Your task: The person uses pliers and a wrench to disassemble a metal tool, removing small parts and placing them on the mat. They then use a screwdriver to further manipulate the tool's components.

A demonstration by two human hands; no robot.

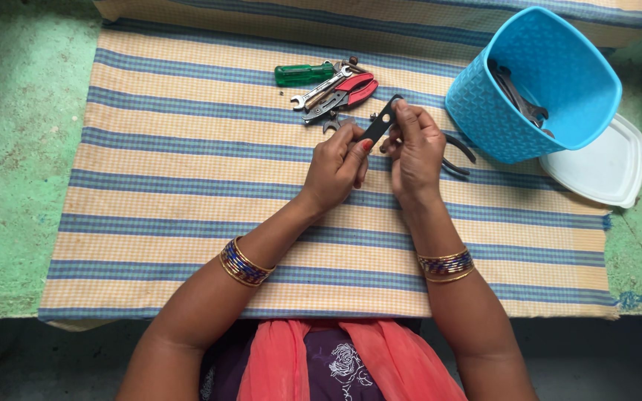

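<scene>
My left hand (338, 165) and my right hand (415, 148) meet over the striped cloth (187, 171) and both grip a small black flat tool (380, 122), which tilts up to the right between them. The fingers of both hands are closed on it. Just beyond my hands lies a small pile of tools: red-handled pliers (351, 93), a silver open-ended spanner (321, 89) and a green-handled screwdriver (305, 73). Black plier handles (458, 152) stick out from behind my right hand. A few small bolts or nuts lie near the pile.
A blue plastic basket (536, 82) is tipped toward me at the right, with dark metal tools inside. A white plastic lid (603, 167) lies beside it. The cloth covers a green surface (16, 148). Bangles ring both my wrists.
</scene>
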